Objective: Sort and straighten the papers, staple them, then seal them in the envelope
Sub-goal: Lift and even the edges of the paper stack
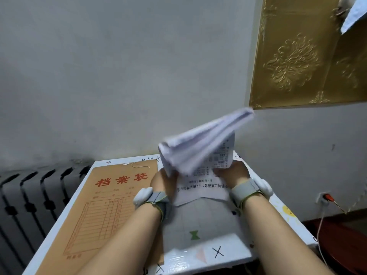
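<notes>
Left hand [161, 182] clenched on the left edge of a loose bundle of white printed papers [200, 153]. Fingers hidden behind the sheets, back of hand towards the camera. Right hand [231, 171] gripping the same bundle at its lower right edge. Papers held between both hands, raised off the worktop. Upper part fanned towards 1 o'clock and blurred; print visible on the lowest sheet only. Grey fabric wrist strap [148, 196] with white rounded housing on the left wrist, matching strap [252, 188] on the right.

At 9 o'clock from the left hand: flat brown kraft-paper envelope [111, 197] with red characters and a red ruled table, lying face up on the worktop. Left forearm crossing above its right edge. Thin pale string [140, 165] loose at its far edge.

Beneath the forearms: white worktop [238, 253] under a glossy patterned covering. Green hourglass mark [194, 235] at 6 o'clock from the papers, black cross [217, 252] nearer the near edge.

At 9 o'clock, beyond the worktop edge: grey ribbed radiator [29, 197]. At 1 o'clock, on the grey wall: gold embossed panel [307, 56]. At 3 o'clock, low on the wall: white socket with orange plug [326, 197], white cable [319, 231] trailing down.
</notes>
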The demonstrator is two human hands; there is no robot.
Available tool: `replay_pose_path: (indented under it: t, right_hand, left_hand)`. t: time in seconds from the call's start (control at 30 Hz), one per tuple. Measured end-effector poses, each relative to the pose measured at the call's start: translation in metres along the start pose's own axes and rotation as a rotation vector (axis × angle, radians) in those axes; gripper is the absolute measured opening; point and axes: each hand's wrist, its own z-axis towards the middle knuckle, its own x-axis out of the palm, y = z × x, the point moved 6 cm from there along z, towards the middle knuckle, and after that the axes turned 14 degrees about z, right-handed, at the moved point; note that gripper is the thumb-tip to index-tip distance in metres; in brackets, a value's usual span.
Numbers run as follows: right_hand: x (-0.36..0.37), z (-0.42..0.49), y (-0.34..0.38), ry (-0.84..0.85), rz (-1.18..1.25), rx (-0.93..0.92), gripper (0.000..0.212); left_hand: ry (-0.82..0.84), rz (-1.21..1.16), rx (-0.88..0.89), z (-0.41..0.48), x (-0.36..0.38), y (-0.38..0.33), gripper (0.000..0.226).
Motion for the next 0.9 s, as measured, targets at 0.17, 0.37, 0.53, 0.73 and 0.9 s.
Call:
replay_pose_path:
  t: [0.17, 0.37, 0.53, 0.73, 0.9]
  right_hand:
    - [0.016, -0.015, 0.03, 0.038, -0.04, -0.2, 0.014]
    - [0.011, -0.024, 0.03, -0.087, 0.323, -0.243, 0.016]
    - [0.012, -0.02, 0.018, 0.004, 0.378, -0.152, 0.01]
    - [0.024, -0.02, -0.002, 0.037, 0.419, 0.013, 0.015]
    - [0.01, -0.017, 0.016, -0.024, 0.609, -0.098, 0.01]
  left_hand:
    - [-0.023, 0.116, 0.115, 0.0, -0.006, -0.022, 0.029]
    - [-0.04, -0.387, 0.057, 0.001, -0.024, -0.008, 0.025]
    - [0.106, -0.739, 0.07, 0.0, -0.018, 0.0, 0.008]
    - [0.144, -0.6, 0.05, -0.01, 0.002, 0.008, 0.029]
    - [0.099, -0.744, 0.054, 0.0, -0.012, 0.001, 0.021]
